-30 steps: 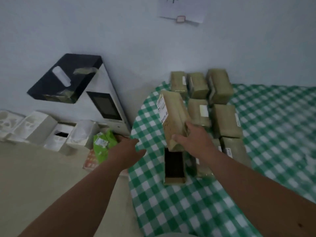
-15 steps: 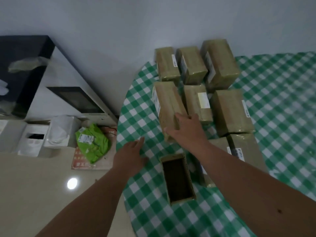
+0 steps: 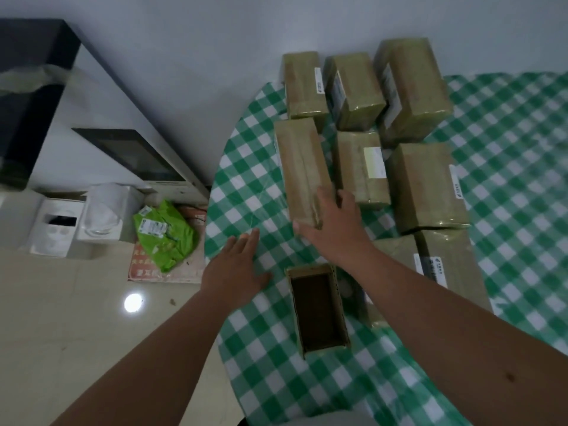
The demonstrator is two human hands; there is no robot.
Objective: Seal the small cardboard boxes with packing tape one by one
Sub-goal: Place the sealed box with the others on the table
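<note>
Right hand (image 3: 333, 222), box (image 3: 302, 170) now lowered flat.

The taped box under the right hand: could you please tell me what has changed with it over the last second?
The right hand has lowered the taped box from a tilted, lifted pose to lie flat on the checked tablecloth, left of the other sealed boxes; its fingers still grip the near end. The left hand moved in over the table, open. The open box and the stack stayed put.

A plain pale wall (image 3: 184, 56) rises behind the round table's green-and-white checked cloth (image 3: 507, 179), while a glossy beige floor (image 3: 61, 333) mirrors a round light spot (image 3: 133, 302).
</note>
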